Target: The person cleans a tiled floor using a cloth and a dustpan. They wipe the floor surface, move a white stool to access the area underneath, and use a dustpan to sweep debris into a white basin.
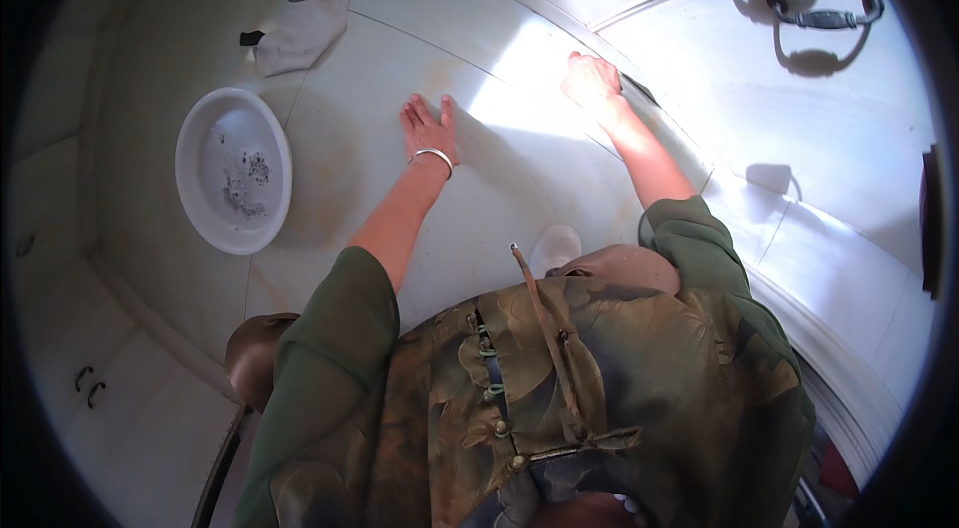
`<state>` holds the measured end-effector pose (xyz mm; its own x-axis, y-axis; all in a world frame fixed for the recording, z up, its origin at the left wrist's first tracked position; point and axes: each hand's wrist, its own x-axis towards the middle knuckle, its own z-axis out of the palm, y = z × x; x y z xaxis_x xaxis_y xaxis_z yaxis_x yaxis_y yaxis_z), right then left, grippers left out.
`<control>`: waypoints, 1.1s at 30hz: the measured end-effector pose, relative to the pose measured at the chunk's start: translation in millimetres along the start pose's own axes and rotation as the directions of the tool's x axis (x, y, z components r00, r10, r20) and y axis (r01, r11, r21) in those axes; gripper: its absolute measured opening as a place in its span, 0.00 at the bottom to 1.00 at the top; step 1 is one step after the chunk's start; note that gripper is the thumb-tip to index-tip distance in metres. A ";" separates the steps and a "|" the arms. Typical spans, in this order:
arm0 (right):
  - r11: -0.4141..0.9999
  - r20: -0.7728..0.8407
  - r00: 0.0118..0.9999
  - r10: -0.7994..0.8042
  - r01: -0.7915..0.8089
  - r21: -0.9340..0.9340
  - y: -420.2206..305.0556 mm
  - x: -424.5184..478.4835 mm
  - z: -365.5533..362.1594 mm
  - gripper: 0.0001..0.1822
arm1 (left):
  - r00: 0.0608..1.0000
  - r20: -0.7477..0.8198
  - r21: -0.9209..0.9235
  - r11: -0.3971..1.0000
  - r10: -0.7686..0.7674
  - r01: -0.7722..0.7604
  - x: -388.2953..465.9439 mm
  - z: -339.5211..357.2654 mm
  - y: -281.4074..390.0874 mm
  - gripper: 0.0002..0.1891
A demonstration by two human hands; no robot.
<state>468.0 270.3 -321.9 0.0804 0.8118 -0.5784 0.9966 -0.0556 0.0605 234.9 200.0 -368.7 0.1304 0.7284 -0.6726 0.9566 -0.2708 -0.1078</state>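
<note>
My left hand [431, 132], with a silver bangle [436, 158] at the wrist, rests palm down on the pale tiled floor [374, 168], fingers spread and holding nothing. Farther right, my right hand [592, 80] is curled into a fist over a brightly sunlit floor patch, close to the base of the white cabinet front. Glare hides whether anything is under or inside that fist. To the left stands a white plastic basin [283, 176] with foam and dark specks at its bottom. Beyond it lies a crumpled white cloth [303, 35] with dark ends.
Dark metal handles [824, 19] stick out from the white cabinet front [719, 63] on the right. Another panel with small handles [91, 387] runs along the left. A light-coloured shoe tip [556, 247] shows beside my knee [625, 266].
</note>
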 end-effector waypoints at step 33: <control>0.813 -0.737 0.610 -0.292 0.564 0.144 4.8 75.8 51.5 0.20 | 0.991 -0.131 -0.099 0.995 0.002 -0.015 1.3 10.3 1.9 0.55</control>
<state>479.8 301.6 -407.4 -0.2542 0.9395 0.2295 0.8581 0.3286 -0.3946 234.2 194.0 -377.3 0.1650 0.8043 -0.5709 0.9756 -0.2180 -0.0252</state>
